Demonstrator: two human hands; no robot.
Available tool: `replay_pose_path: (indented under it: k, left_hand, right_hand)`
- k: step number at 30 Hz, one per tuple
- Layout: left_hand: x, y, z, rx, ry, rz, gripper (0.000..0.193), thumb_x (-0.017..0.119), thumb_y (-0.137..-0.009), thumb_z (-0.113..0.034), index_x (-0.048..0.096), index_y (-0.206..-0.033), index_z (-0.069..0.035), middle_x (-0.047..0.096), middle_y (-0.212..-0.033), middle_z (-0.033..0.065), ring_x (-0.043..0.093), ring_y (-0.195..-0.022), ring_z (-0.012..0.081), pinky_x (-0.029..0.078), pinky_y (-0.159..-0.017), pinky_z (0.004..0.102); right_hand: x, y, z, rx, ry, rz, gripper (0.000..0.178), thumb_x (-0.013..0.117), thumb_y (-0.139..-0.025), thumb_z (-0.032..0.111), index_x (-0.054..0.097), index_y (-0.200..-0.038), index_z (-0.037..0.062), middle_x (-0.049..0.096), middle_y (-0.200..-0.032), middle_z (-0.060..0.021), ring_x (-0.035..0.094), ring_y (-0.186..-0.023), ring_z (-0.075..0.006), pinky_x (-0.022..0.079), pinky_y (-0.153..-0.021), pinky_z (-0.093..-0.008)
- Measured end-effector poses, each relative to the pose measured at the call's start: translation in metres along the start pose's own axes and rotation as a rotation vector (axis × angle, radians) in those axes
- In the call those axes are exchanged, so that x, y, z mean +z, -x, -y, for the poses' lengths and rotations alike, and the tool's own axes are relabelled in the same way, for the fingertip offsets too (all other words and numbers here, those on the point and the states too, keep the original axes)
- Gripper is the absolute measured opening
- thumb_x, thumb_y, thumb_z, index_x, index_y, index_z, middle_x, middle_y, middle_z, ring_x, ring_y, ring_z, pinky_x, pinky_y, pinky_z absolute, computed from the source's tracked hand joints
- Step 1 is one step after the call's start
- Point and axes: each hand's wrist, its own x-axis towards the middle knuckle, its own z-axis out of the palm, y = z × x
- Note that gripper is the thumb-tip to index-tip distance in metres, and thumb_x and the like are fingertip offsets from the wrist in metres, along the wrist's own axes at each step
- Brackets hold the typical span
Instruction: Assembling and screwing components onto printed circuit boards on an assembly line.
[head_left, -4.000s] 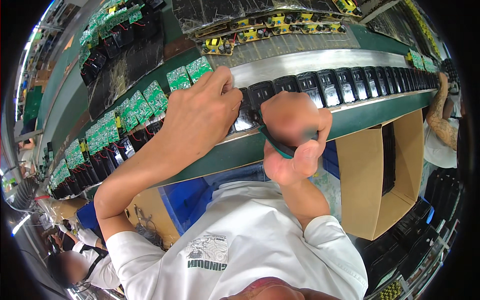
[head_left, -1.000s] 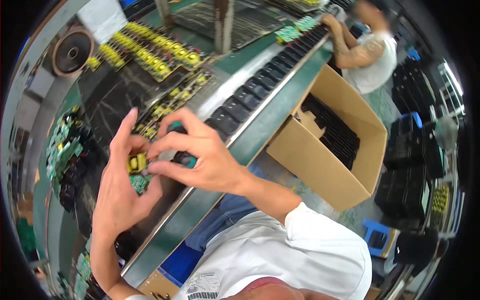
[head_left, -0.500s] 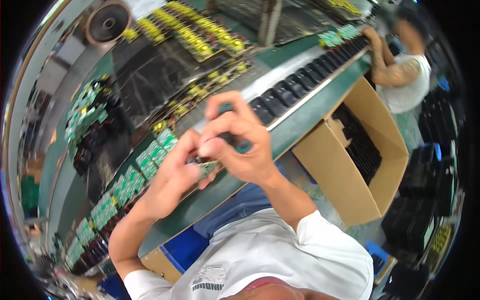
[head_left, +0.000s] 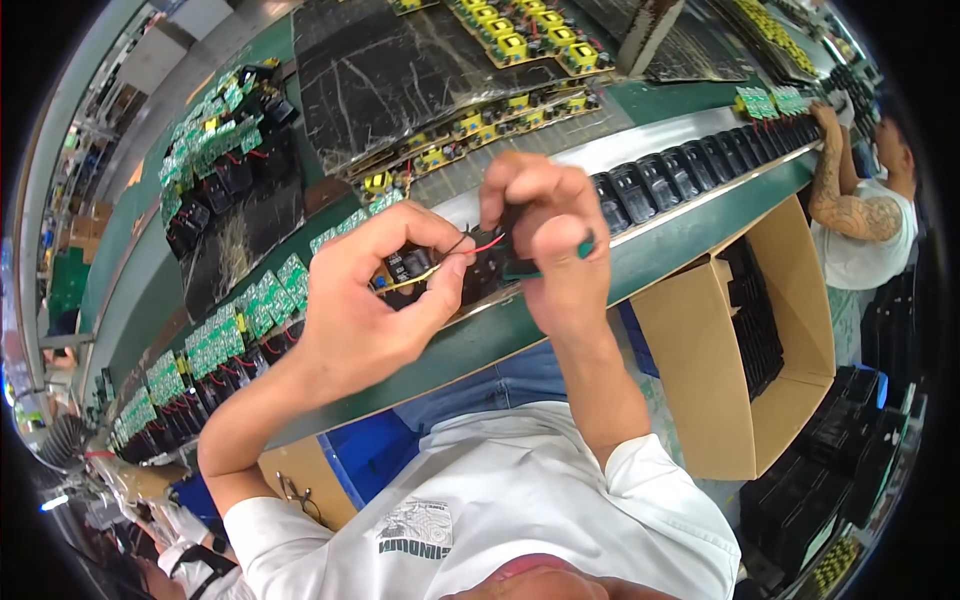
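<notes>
My left hand (head_left: 365,295) is closed, its thumb and forefinger pinching a thin red wire (head_left: 488,245) and a black wire. Behind those fingers is a small circuit board (head_left: 400,285) with black parts and a yellow edge, partly covered by the hand. To the right, my right hand (head_left: 560,225) is curled round a dark hand tool with green-ended handles (head_left: 586,246). Most of that tool is hidden by the fingers, so its kind is unclear. The free wire ends point toward the right hand.
A row of black plastic cases (head_left: 665,178) runs along the bench edge. Green circuit boards (head_left: 215,340) line the left. Boards with yellow transformers (head_left: 510,40) lie at the back. An open cardboard box (head_left: 700,370) stands right; a co-worker (head_left: 860,215) sits beyond.
My hands have moved apart, and the red and black wires now show between them. The view has shifted, and the far co-worker appears farther right.
</notes>
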Motion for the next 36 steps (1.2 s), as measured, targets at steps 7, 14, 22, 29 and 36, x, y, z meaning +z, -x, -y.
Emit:
replay_pose_path:
  k: [7, 14, 22, 29, 36]
  left_hand:
    - [-0.004, 0.022, 0.051, 0.190, -0.559, 0.143, 0.024, 0.072, -0.080, 0.000, 0.068, -0.103, -0.006, 0.063, -0.097, 0.0057, 0.056, -0.080, 0.0204, 0.046, -0.069, 0.0298]
    - [-0.002, 0.026, 0.068, 0.377, -0.965, 0.180, 0.021, 0.066, -0.086, -0.016, 0.071, -0.106, -0.012, 0.061, -0.107, 0.0036, 0.056, -0.088, 0.0200, 0.044, -0.074, 0.0303]
    - [-0.001, 0.026, 0.072, 0.330, -0.944, 0.191, 0.024, 0.064, -0.087, -0.016, 0.073, -0.109, -0.015, 0.062, -0.108, 0.0022, 0.056, -0.088, 0.0191, 0.044, -0.075, 0.0305]
    - [0.002, 0.025, 0.069, 0.314, -0.989, 0.204, 0.024, 0.063, -0.088, -0.017, 0.073, -0.109, -0.013, 0.060, -0.108, 0.0024, 0.055, -0.089, 0.0188, 0.043, -0.076, 0.0301]
    - [0.005, 0.024, 0.070, 0.369, -1.068, 0.232, 0.023, 0.063, -0.088, -0.017, 0.072, -0.108, -0.011, 0.058, -0.108, 0.0029, 0.054, -0.088, 0.0190, 0.042, -0.076, 0.0301]
  right_hand:
    - [-0.006, 0.015, -0.010, 0.146, -0.077, -0.127, 0.043, 0.050, -0.107, 0.051, 0.054, -0.111, 0.0080, 0.054, -0.089, -0.0070, 0.045, -0.075, -0.0157, 0.039, -0.068, -0.0294]
    - [-0.003, 0.034, -0.025, -0.111, 0.115, -0.020, 0.041, 0.045, -0.109, 0.048, 0.047, -0.094, 0.0100, 0.047, -0.078, -0.0038, 0.037, -0.067, -0.0144, 0.035, -0.061, -0.0302]
    - [-0.002, 0.041, -0.027, -0.175, 0.180, 0.028, 0.041, 0.047, -0.108, 0.048, 0.045, -0.092, 0.0108, 0.047, -0.078, -0.0043, 0.037, -0.067, -0.0152, 0.034, -0.061, -0.0306]
    - [-0.003, 0.043, -0.025, -0.150, 0.174, 0.025, 0.042, 0.049, -0.106, 0.050, 0.045, -0.092, 0.0111, 0.047, -0.078, -0.0045, 0.037, -0.067, -0.0153, 0.034, -0.062, -0.0309]
    - [0.007, 0.034, -0.026, -0.155, 0.214, -0.023, 0.039, 0.048, -0.106, 0.046, 0.044, -0.093, 0.0102, 0.046, -0.081, -0.0058, 0.037, -0.070, -0.0157, 0.034, -0.062, -0.0311]
